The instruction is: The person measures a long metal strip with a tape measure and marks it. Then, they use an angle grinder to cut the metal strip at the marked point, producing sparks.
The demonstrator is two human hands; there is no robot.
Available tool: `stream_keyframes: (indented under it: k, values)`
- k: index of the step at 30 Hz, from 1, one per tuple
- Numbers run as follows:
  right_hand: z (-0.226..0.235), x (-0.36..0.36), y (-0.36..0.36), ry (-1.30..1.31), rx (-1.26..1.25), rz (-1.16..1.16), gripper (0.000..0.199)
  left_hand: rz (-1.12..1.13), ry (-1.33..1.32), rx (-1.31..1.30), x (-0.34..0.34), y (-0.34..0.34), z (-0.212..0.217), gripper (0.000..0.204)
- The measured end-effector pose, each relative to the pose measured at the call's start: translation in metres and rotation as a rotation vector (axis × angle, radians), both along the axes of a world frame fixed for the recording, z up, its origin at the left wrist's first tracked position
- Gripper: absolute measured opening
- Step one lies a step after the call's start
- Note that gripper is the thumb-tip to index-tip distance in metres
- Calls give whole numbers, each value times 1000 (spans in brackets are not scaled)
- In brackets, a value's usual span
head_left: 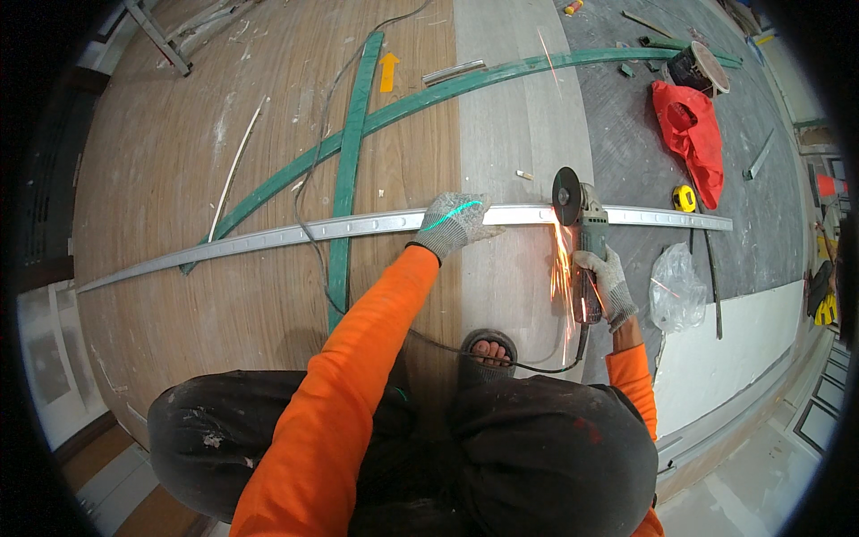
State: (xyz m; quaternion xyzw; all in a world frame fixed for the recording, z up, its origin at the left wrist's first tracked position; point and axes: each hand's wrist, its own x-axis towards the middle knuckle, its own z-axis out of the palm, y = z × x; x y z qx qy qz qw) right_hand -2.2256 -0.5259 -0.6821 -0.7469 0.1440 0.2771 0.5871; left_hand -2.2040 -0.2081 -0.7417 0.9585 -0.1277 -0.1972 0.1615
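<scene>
A long silver metal channel (pixel 358 225) crosses the floor from left to right, partly over green strips. My gloved left hand (pixel 454 224) is closed around its middle. In my gloved right hand (pixel 610 282) is an angle grinder (pixel 591 234), gripped by its body. Its dark disc (pixel 566 196) meets the channel right of my left hand. Orange sparks (pixel 561 268) stream from that spot down toward my body. The grinder's black cord (pixel 528 368) runs from its rear past my foot and away to the left.
Two green strips (pixel 354 148) cross on the floor. A red bag (pixel 689 134), a dark bucket (pixel 699 68), a yellow tape measure (pixel 684 199) and a clear plastic bag (pixel 677 286) lie to the right. My sandalled foot (pixel 489 352) is close to the sparks. Ladder legs (pixel 159 38) stand far left.
</scene>
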Motion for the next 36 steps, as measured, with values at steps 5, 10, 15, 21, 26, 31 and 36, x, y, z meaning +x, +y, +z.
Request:
stream_keyframes:
  k: [5,10,15,21,26,31,36]
  values:
    - [1,0,2,12,38,-12,38,10,-57,-52,-3,2,-1,63]
    - [-2,-2,1,5,78,-51,41,9,-39,-43,-2,-1,7,62]
    - [-1,0,1,21,55,-27,43,6,-85,-44,-2,1,-6,61]
    - [0,0,-1,6,-6,-11,44,11,-29,-19,-2,-1,3,59]
    - [3,-3,2,9,45,-38,45,0,-167,-92,-7,4,-1,60]
    - [-5,-4,-4,-18,9,-28,45,6,-197,-129,-8,5,-8,60]
    - [9,-6,1,27,1,-18,43,10,-174,-97,-7,3,-4,59]
